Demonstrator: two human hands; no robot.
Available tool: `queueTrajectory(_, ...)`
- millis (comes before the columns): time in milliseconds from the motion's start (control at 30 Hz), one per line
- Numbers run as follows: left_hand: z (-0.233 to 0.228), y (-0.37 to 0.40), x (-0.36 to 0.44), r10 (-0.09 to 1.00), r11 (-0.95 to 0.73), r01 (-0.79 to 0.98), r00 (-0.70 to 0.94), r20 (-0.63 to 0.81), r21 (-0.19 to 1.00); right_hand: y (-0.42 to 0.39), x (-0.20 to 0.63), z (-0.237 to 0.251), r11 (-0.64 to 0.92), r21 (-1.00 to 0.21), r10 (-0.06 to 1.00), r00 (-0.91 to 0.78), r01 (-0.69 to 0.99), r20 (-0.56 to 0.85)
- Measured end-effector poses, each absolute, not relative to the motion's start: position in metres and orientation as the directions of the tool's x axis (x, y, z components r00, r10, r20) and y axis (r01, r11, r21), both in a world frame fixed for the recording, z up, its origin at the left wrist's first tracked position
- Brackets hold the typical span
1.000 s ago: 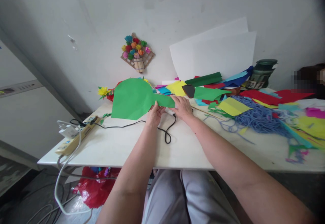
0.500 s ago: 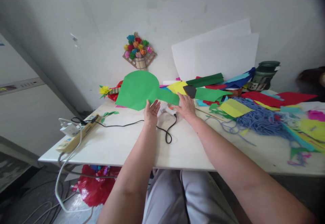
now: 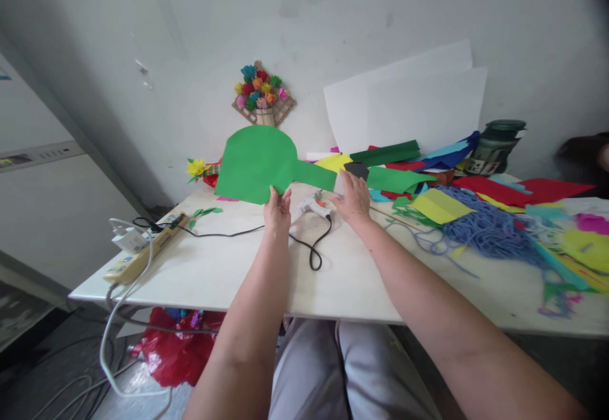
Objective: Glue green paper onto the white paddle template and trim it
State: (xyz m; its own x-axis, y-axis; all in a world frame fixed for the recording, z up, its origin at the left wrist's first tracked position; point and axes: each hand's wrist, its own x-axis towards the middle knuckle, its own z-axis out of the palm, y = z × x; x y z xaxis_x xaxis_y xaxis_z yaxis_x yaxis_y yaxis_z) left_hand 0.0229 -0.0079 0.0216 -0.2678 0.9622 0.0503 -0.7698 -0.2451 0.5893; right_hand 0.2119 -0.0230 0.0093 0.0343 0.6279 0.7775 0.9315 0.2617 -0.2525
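Left hand [image 3: 277, 207] pinches green paper cutout [image 3: 261, 163], raised above table [image 3: 228, 268] | right hand [image 3: 353, 198] flat and open beside glue gun [image 3: 314, 206], touching cutout's stem end | progress: shape looks fully cut; no glue visible on it | paper scraps [image 3: 438, 204] lie right.

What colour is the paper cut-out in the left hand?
Green, plain, no pattern. The cut-out shows best in the head view, held up by the left hand.
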Motion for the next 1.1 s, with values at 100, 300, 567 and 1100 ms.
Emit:
queueTrajectory(100, 0.026, -0.009, 0.020, 0.959, -0.279, -0.796, -0.265, 0.106, 0.537, -0.023, 0.213, 0.009, 0.264, -0.263, 0.596, 0.057, 0.928, 0.801)
queueTrajectory(300, 0.026, -0.009, 0.018, 0.930, -0.367, -0.740, -0.293, 0.221, 0.563, -0.019, 0.215, 0.005, 0.275, -0.297, 0.574, 0.091, 0.914, 0.814)
queueTrajectory(567, 0.029, -0.010, 0.031, 0.822, -0.545, -0.402, -0.430, 0.374, 0.736, -0.019, 0.208, 0.005, 0.395, -0.383, 0.571, 0.103, 0.835, 0.815)
queueTrajectory(1100, 0.039, -0.029, 0.029, 0.743, -0.636, -0.123, -0.363, 0.562, 0.762, -0.027, 0.203, 0.012, 0.476, -0.733, 0.722, 0.260, 0.486, 0.641)
